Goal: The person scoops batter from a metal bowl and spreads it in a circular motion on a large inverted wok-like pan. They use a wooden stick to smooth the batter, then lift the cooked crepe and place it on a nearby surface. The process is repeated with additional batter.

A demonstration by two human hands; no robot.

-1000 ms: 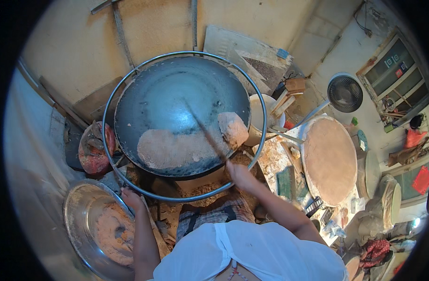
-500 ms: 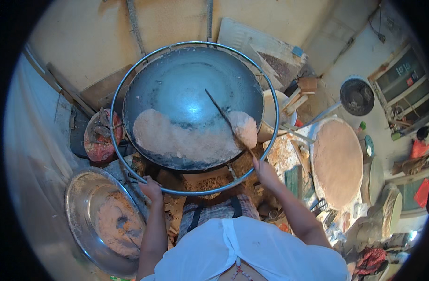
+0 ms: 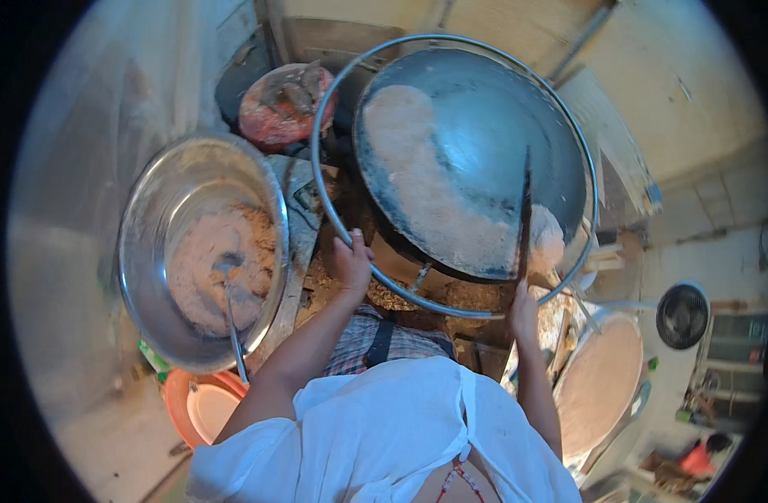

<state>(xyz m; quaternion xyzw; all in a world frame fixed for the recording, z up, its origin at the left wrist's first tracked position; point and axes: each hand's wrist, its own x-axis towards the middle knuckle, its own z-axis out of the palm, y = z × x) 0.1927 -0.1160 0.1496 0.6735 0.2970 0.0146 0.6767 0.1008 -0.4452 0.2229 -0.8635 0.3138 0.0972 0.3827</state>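
Observation:
A large round dark griddle [image 3: 493, 117] lies ahead of me inside a raised metal ring [image 3: 316, 159]. Along its left and near sides curves a thin pinkish-beige layer of paste [image 3: 405, 159]. My left hand [image 3: 353, 262] is closed round the near left part of the ring. In my right hand [image 3: 524, 314] is a long, thin, dark spatula [image 3: 526, 210], pointing away from me across the right part of the griddle. A pale lump of paste [image 3: 548, 239] sits beside the blade, partly hidden by it.
On the left stands a wide steel basin [image 3: 141, 243] of paste with a ladle [image 3: 235, 331] in it. Below it is an orange basin [image 3: 178, 398]. A red tub [image 3: 271, 117] is near the griddle's left. At right lie a round beige sheet [image 3: 597, 381] and a fan [image 3: 683, 316].
The view has turned left, so the griddle appears farther right and the steel basin shows more fully. My left hand still holds the ring, and my right still holds the spatula, now pointing straighter ahead.

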